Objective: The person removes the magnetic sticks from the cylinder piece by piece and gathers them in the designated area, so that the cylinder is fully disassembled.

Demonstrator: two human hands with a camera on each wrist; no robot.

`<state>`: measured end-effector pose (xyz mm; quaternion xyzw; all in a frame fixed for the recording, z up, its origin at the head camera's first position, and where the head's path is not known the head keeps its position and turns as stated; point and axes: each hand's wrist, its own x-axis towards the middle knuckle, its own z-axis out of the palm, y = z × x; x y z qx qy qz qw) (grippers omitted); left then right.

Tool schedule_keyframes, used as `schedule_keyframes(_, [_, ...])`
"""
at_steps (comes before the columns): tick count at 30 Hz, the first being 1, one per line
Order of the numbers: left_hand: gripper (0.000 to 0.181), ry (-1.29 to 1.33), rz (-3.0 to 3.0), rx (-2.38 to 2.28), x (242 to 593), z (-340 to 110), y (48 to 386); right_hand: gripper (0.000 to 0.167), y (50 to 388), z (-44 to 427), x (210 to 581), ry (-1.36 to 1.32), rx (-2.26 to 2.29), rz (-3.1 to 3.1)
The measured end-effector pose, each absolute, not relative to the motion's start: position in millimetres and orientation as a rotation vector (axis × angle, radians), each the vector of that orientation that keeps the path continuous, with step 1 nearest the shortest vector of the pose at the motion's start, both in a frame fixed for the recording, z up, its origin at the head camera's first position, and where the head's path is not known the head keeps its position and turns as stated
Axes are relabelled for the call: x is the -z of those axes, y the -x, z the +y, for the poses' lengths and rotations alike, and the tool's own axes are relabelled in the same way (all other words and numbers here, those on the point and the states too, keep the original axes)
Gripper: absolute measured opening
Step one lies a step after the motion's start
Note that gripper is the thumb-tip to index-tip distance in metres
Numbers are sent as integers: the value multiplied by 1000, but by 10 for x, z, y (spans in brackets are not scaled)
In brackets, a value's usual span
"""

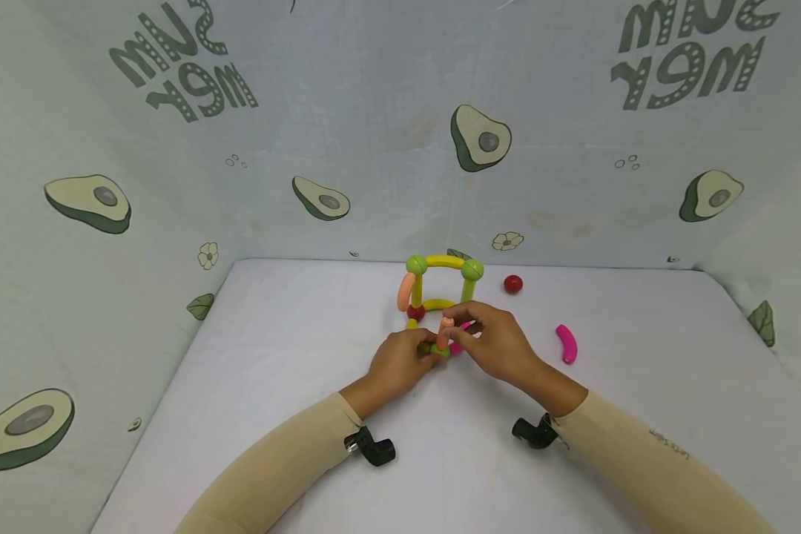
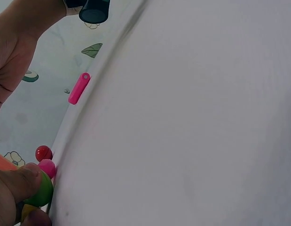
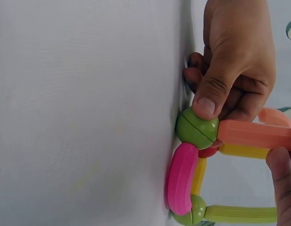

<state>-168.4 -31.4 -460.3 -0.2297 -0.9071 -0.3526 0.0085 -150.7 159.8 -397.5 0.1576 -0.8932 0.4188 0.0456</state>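
My left hand (image 1: 400, 361) grips a green ball (image 3: 197, 128) at the near corner of a frame of balls and rods, its thumb pressing on the ball. An orange rod (image 3: 258, 135) stands upright, its lower end at that ball; my right hand (image 1: 497, 343) pinches its upper part. From the same ball a pink curved rod (image 3: 182, 179) runs to another green ball (image 3: 194, 209). Farther back, two green balls (image 1: 472, 270) are joined by a yellow curved rod (image 1: 444, 261). A second orange rod (image 1: 406, 292) leans out beside a red ball (image 1: 416, 313).
A loose red ball (image 1: 513, 284) lies behind and right of the frame. To the right of my right hand is a loose pink curved rod (image 1: 567, 344). The white table (image 1: 294, 319) meets an avocado-print cloth (image 1: 400, 215) at the back.
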Motion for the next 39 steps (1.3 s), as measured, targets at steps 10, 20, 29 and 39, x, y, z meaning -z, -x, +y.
schedule_keyframes(10, [29,713,-2844,1136,4579,-304,1689,30,1522,1642,3992,-461,-1312,-2702])
schedule_keyframes(20, [27,702,-2859,1141,4557,-294,1687,32,1548,1751,3835,-428,-1348,-2687])
schedule_keyframes(29, [31,672,-2870,1181,4562,-304,1681,29,1566,1935,3884,-425,-1279,-2724])
schedule_keyframes(39, [33,669,-2860,1193,4557,-305,1659,29,1555,2134,3888,-427,-1267,-2741])
